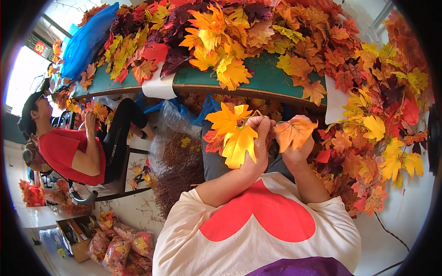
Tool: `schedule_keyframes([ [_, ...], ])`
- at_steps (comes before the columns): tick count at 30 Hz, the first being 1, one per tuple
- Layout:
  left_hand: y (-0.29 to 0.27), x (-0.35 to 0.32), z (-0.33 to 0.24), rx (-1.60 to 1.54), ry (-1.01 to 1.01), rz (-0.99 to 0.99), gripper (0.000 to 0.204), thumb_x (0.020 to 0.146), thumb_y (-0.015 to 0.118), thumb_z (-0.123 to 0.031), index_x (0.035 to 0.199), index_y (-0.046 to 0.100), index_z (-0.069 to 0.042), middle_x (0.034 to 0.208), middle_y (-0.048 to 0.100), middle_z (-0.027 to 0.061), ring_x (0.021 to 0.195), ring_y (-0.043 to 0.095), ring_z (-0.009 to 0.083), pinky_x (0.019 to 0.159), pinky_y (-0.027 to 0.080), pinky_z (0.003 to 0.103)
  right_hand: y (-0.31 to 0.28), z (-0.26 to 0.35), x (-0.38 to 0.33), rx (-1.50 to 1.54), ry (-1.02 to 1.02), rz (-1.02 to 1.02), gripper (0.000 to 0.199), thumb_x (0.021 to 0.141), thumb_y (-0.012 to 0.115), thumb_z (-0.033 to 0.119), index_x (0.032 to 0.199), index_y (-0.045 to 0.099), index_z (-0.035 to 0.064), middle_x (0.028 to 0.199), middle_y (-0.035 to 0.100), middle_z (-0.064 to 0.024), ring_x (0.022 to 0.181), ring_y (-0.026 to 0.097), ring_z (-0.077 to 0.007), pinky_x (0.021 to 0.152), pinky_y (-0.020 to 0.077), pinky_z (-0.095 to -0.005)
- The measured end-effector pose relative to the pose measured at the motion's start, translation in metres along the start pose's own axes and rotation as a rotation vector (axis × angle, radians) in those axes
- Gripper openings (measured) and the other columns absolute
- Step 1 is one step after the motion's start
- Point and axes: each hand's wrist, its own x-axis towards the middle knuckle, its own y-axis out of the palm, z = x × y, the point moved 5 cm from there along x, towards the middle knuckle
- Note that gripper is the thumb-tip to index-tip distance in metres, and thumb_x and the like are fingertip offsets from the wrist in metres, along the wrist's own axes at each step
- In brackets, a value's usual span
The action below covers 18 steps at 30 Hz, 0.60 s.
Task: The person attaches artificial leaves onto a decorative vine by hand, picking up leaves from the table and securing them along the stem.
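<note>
The left hand (258,138) is closed around the stem of a small sprig of yellow and orange artificial maple leaves (235,133), whose blades fan out to the left of the fist, one bright yellow leaf hanging low and an orange-yellow one above it. The right hand (297,154) sits just beside the left, touching it at the fingers, and is pinched shut on a single orange leaf (294,131) that stands up in front of its knuckles. Both hands hover over the person's lap, near the edge of a green counter (271,80) that curves across the far side of the scene. That counter is heaped with loose artificial leaves (216,41) in red, orange, yellow and dark maroon, and the pile spills down on the right side into a hanging mass of leaf garlands (382,119). A blue plastic bag (87,41) lies at the far left end of the counter. Below the counter, to the left of the hands, a bundle of bare brown twigs (177,170) rests beside clear plastic wrapping. Further left a second person in a red top (62,149) sits on a stool, hands raised to a leaf sprig of their own. At the near left, on the floor, stand a cardboard box (76,234) and clear bags packed with leaves (122,248).
</note>
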Motion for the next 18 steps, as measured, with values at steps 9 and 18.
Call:
schedule_keyframes([
  [9, 0.002, -0.002, -0.005, 0.054, 0.091, 0.072, 0.011, 0.089, 0.055, -0.014, 0.091, 0.046, -0.009, 0.084, 0.055, 0.0008, 0.075, 0.054, 0.0084, 0.069, 0.044, 0.020, -0.003, -0.008, 0.016, -0.004, 0.070, 0.365, 0.013, 0.068, 0.065, 0.005, 0.080, 0.062, 0.0059, 0.085, 0.055, -0.0037, 0.087, 0.048, -0.0166, 0.076, 0.0390, -0.0275],
  [18, 0.009, -0.006, -0.014, 0.263, 0.090, 0.115, 0.013, 0.087, 0.057, -0.018, 0.090, 0.051, -0.007, 0.083, 0.056, 0.0017, 0.076, 0.055, 0.0103, 0.071, 0.045, 0.022, 0.001, -0.002, 0.025, -0.013, 0.049, 0.433, 0.004, 0.073, 0.060, 0.007, 0.076, 0.063, 0.0055, 0.074, 0.060, -0.0005, 0.078, 0.053, -0.0161, 0.094, 0.0323, -0.0329],
])
